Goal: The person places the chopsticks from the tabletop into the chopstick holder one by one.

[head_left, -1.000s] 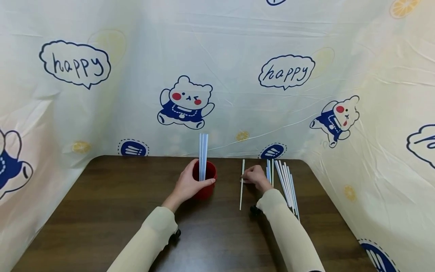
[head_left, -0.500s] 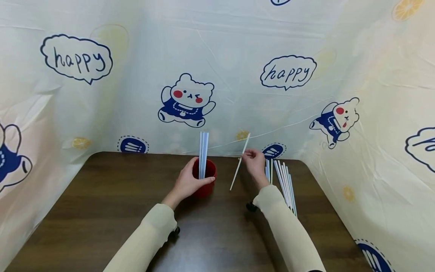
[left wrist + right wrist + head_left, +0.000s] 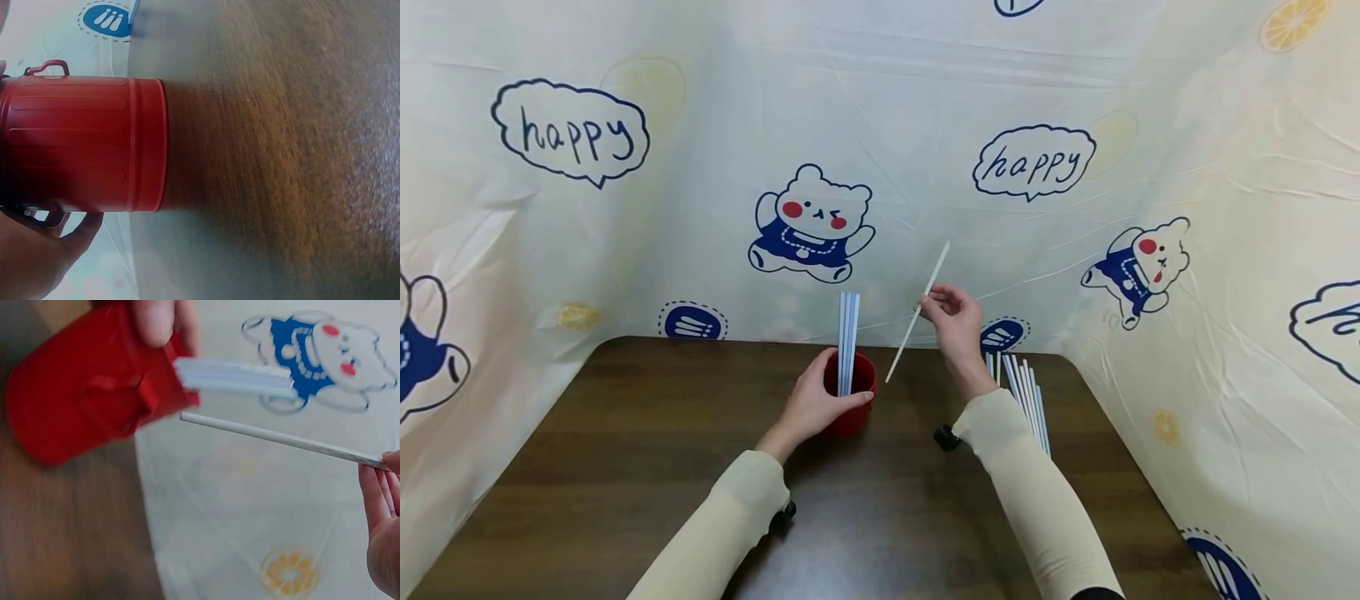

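A small red metal bucket [image 3: 847,425] with side handles stands on the table, and several pale blue-white straws [image 3: 848,342] rise from it. My left hand [image 3: 812,400] grips the bucket around its rim, thumb across the near side; the left wrist view shows the bucket's ribbed wall [image 3: 75,144]. Up and to the right of the bucket, my right hand [image 3: 957,325] pinches one thin white straw [image 3: 917,312] between thumb and fingers. That straw slants in the air, its lower end near the bucket but apart from it, as the right wrist view shows [image 3: 275,439].
More straws [image 3: 1028,400] lie side by side on the right of the brown wooden table [image 3: 647,467], partly hidden by the right arm. A pale curtain [image 3: 910,125] printed with bears hangs along the back and sides.
My right hand has lifted the white straw off the table, tilting it and carrying it up and slightly left towards the bucket. The left hand stays on the bucket.
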`<state>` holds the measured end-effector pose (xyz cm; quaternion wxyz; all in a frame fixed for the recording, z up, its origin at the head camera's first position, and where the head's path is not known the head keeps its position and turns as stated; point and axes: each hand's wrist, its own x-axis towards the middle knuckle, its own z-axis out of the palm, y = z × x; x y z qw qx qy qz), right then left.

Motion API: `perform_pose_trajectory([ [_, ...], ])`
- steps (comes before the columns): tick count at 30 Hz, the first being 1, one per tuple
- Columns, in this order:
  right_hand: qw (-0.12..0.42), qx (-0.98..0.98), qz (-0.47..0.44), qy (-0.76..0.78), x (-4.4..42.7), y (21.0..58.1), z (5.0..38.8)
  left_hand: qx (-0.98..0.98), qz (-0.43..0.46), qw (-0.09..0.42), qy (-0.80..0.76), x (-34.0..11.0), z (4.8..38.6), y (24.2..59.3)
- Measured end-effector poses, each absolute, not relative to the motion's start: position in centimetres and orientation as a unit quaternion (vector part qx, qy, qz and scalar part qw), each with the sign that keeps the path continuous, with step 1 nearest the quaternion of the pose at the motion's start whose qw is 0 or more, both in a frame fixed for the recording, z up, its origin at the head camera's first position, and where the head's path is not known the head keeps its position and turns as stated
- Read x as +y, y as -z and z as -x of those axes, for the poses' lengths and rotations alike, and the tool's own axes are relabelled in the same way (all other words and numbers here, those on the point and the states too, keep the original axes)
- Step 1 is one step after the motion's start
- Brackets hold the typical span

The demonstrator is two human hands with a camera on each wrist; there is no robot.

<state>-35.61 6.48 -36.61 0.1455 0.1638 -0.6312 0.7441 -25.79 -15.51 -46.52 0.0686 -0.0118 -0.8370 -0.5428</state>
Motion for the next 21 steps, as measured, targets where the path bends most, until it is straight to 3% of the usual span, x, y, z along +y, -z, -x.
perform_pose_trajectory([
  [14, 0.136, -0.707, -0.24, -0.652, 4.2, 36.4, 33.2, -0.832, 0.018, 0.07, 0.55, -15.5, 25.9, 46.8],
  [21, 0.099, -0.748, -0.256, -0.604, 3.8, 39.9, 34.7, -0.83, 0.02, 0.08, 0.552, -15.5, 26.0, 46.9],
])
